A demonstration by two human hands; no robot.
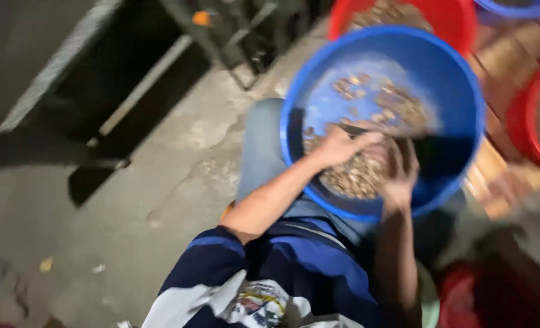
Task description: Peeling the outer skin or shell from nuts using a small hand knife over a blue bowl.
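Fingers of left hand [341,146] spread, palm down, pressed into heap of small brown shell-like pieces [358,173]; not closed on anything. Fingers of right hand [400,170] loosely curled, tips in the same heap; motion blur, cannot tell if any pieces pinched. Both hands just beside each other, right of frame centre.

Heap sits in lower part of blue plastic basin [458,91], more pieces scattered thinly over basin floor toward upper centre. Basin tilted toward wearer, resting on lap over grey trouser knee [261,146], centre-right of frame.

Handling judgement: pieces look small, hard, light singly, loose as a pile; likely to spill between fingers, best scooped with cupped palms rather than pinched. Basin stiff, smooth plastic, probably moderately heavy loaded; rim the natural grip, both sides.

Outward: bare forearms, navy sleeve with blue stripe [215,255] lower centre. Red basin [452,18] with similar brown contents behind blue one, top of frame; another red basin [525,115] at right edge; blue rim [512,9] top right corner. Brick-like paving [500,61] between tubs. Concrete floor [130,200] left, dark metal frame [148,79] upper left. Whole frame blurred.
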